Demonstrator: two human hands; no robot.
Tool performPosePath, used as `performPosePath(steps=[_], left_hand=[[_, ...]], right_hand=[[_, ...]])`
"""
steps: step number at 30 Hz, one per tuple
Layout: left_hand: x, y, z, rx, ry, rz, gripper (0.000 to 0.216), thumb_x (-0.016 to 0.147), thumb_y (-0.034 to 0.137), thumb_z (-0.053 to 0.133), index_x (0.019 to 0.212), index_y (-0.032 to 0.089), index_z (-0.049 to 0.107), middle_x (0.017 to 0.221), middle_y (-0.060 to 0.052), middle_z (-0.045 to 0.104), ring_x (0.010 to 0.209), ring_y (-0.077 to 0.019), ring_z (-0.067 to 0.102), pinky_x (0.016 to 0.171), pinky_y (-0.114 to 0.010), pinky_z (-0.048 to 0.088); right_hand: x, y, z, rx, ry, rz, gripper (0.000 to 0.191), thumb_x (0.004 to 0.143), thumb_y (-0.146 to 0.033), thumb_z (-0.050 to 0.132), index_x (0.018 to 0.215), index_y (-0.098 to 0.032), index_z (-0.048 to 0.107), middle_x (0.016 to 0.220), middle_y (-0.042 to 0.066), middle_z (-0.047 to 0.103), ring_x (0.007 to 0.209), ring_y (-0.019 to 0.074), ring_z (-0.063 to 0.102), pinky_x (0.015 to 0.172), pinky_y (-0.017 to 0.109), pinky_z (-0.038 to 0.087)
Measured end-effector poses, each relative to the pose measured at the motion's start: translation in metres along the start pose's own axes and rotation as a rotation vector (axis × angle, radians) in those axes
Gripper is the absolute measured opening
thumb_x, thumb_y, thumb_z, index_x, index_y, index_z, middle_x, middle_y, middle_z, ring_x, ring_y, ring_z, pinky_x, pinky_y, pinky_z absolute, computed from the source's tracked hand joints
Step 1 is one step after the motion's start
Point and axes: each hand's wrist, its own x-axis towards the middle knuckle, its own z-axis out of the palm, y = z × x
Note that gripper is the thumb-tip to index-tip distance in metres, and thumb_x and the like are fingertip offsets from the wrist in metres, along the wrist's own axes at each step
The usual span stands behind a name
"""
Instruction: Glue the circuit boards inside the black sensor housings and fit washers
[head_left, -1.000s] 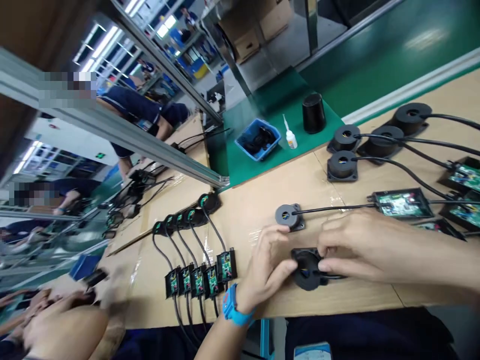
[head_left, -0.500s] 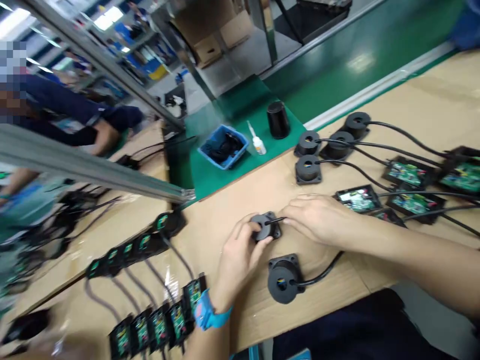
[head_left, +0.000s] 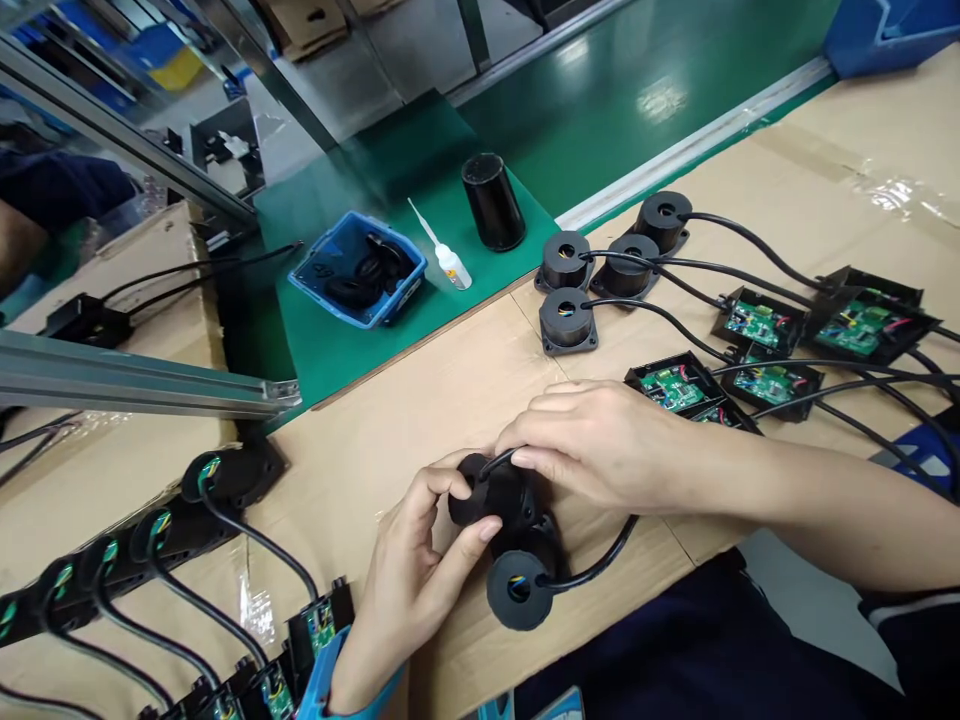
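Observation:
Between my hands a black round housing [head_left: 501,497] with a square flange sits tilted above the cardboard. My left hand [head_left: 420,560], with a blue band at the wrist, grips its side between thumb and fingers. My right hand [head_left: 600,450] pinches the black cable [head_left: 496,462] where it leaves the housing; part of the flange is hidden behind the fingers. Just below, close against the held part, lies a second round housing [head_left: 525,612], coloured wires showing in its hole. Its cable runs right, under my right forearm.
Several cabled housings [head_left: 566,325] lie ahead, joined to open boxes with green circuit boards [head_left: 765,322]. More housings [head_left: 232,475] line the left. A blue bin [head_left: 337,300], white dropper bottle [head_left: 454,268] and black cup [head_left: 495,205] stand on the green mat. A metal post [head_left: 150,375] crosses the left.
The view has shifted closer and to the right. The held housing has tipped, showing its dark side, and sits nearer the second housing. Both hands keep their hold.

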Motion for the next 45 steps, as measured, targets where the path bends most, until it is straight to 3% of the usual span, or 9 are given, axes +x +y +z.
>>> performPosePath(steps=[7, 13, 20, 24, 29, 33, 37, 41, 45], left_hand=[[0.007, 0.000, -0.005, 0.352, 0.110, 0.162, 0.023, 0.095, 0.038, 0.067, 0.111, 0.024, 0.058, 0.130, -0.009, 0.067, 0.126, -0.0250, 0.064, 0.101, -0.040, 0.054], [-0.042, 0.022, 0.003, 0.470, 0.182, 0.383, 0.043, 0.086, 0.057, 0.072, 0.103, 0.019, 0.059, 0.121, -0.014, 0.065, 0.112, -0.0268, 0.066, 0.092, -0.041, 0.056], [-0.069, 0.029, 0.041, 0.490, 0.117, 0.298, 0.017, 0.092, 0.020, 0.070, 0.106, 0.014, 0.062, 0.127, -0.018, 0.061, 0.114, -0.0241, 0.064, 0.097, -0.035, 0.054], [-0.064, 0.034, 0.032, 0.509, 0.088, 0.289, 0.013, 0.095, 0.025, 0.067, 0.103, 0.018, 0.062, 0.126, -0.014, 0.064, 0.112, -0.0221, 0.066, 0.097, -0.031, 0.053], [-0.056, 0.032, 0.014, 0.596, 0.040, 0.272, 0.010, 0.096, 0.028, 0.064, 0.103, 0.021, 0.060, 0.121, -0.010, 0.065, 0.105, -0.0196, 0.068, 0.091, -0.028, 0.056], [-0.050, 0.013, 0.009, 0.541, 0.142, 0.331, 0.057, 0.088, 0.030, 0.073, 0.138, 0.021, 0.047, 0.135, -0.016, 0.057, 0.126, -0.0273, 0.062, 0.103, -0.040, 0.057], [-0.045, -0.009, 0.013, 0.583, 0.041, 0.175, 0.096, 0.085, 0.042, 0.075, 0.162, 0.030, 0.020, 0.169, -0.021, 0.019, 0.153, -0.0461, 0.032, 0.110, -0.067, 0.047], [-0.037, -0.019, 0.009, 0.478, -0.106, -0.022, 0.095, 0.088, 0.042, 0.068, 0.165, 0.035, 0.012, 0.165, -0.015, 0.035, 0.148, -0.0405, 0.042, 0.111, -0.062, 0.049], [-0.017, -0.011, -0.003, 0.364, -0.220, -0.048, 0.108, 0.080, 0.030, 0.077, 0.165, 0.035, 0.009, 0.167, -0.013, 0.034, 0.153, -0.0347, 0.036, 0.122, -0.057, 0.039]], right_hand=[[-0.003, 0.004, 0.004, -0.345, -0.096, 0.051, 0.022, 0.104, -0.019, 0.050, 0.108, -0.014, 0.071, 0.098, 0.008, 0.074, 0.096, 0.0241, 0.067, 0.092, 0.040, 0.047], [-0.008, -0.006, -0.006, -0.316, -0.008, -0.042, 0.021, 0.105, -0.028, 0.052, 0.107, -0.015, 0.068, 0.106, 0.008, 0.072, 0.100, 0.0242, 0.063, 0.091, 0.039, 0.043], [-0.012, -0.013, -0.011, -0.248, -0.220, -0.084, 0.018, 0.102, -0.031, 0.060, 0.101, -0.015, 0.068, 0.094, 0.005, 0.073, 0.089, 0.0224, 0.067, 0.086, 0.039, 0.044], [-0.009, -0.009, -0.014, -0.133, -0.103, -0.046, 0.015, 0.101, -0.030, 0.063, 0.098, -0.016, 0.069, 0.090, 0.002, 0.072, 0.089, 0.0196, 0.067, 0.082, 0.034, 0.046], [-0.018, -0.011, -0.049, -0.018, 0.297, -0.085, 0.016, 0.101, -0.029, 0.063, 0.100, -0.015, 0.068, 0.091, -0.001, 0.072, 0.082, 0.0112, 0.065, 0.079, 0.025, 0.048], [-0.062, -0.008, -0.081, -0.115, 0.427, -0.029, 0.030, 0.101, -0.044, 0.065, 0.111, -0.015, 0.068, 0.101, 0.002, 0.071, 0.089, 0.0134, 0.065, 0.084, 0.026, 0.049], [-0.123, 0.012, -0.078, -0.337, 0.054, 0.143, 0.080, 0.084, -0.066, 0.075, 0.146, -0.020, 0.053, 0.134, 0.013, 0.064, 0.122, 0.0294, 0.060, 0.105, 0.043, 0.044], [-0.159, 0.033, -0.052, -0.416, -0.025, 0.278, 0.102, 0.074, -0.063, 0.083, 0.157, -0.021, 0.041, 0.160, 0.017, 0.043, 0.149, 0.0394, 0.037, 0.120, 0.056, 0.028], [-0.173, 0.047, -0.034, -0.520, 0.112, 0.288, 0.102, 0.075, -0.062, 0.082, 0.160, -0.033, 0.034, 0.160, 0.012, 0.044, 0.145, 0.0413, 0.043, 0.114, 0.061, 0.033]])
